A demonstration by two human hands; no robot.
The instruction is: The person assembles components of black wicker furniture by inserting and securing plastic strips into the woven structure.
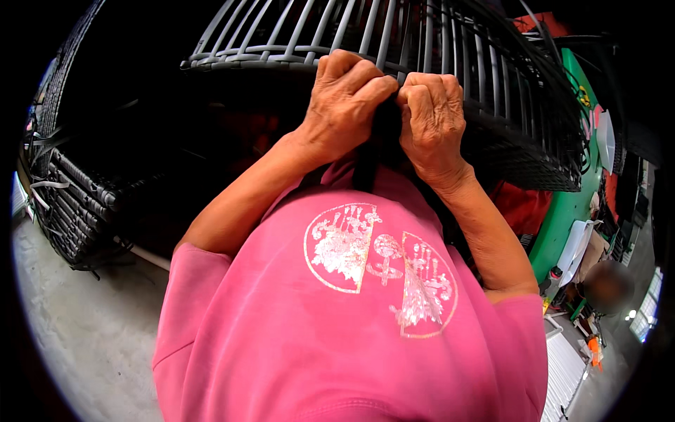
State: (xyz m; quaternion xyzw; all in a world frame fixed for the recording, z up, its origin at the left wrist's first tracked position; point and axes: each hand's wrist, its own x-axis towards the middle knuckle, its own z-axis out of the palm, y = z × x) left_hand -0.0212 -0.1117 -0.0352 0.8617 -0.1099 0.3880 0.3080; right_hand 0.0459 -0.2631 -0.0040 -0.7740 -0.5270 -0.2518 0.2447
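A curved piece of wicker work (pixel 295 50), made of grey upright strands over a woven lower rim, fills the top of the view. My left hand (pixel 344 105) is closed at that rim, knuckles up and fingers curled inward. Close beside it, my right hand (pixel 432 126) is also closed on the weave, thumb side toward the left hand. The two hands nearly touch. My fingertips are hidden, so the exact strand between them does not show. Below the rim it is dark.
At the left stands dark woven wicker (pixel 77 197) with loose strand ends, above a grey concrete floor (pixel 77 316). On the right are a green board (pixel 566 218), a red surface (pixel 517 211) and assorted clutter. A white ribbed panel (pixel 562 373) lies low at the right.
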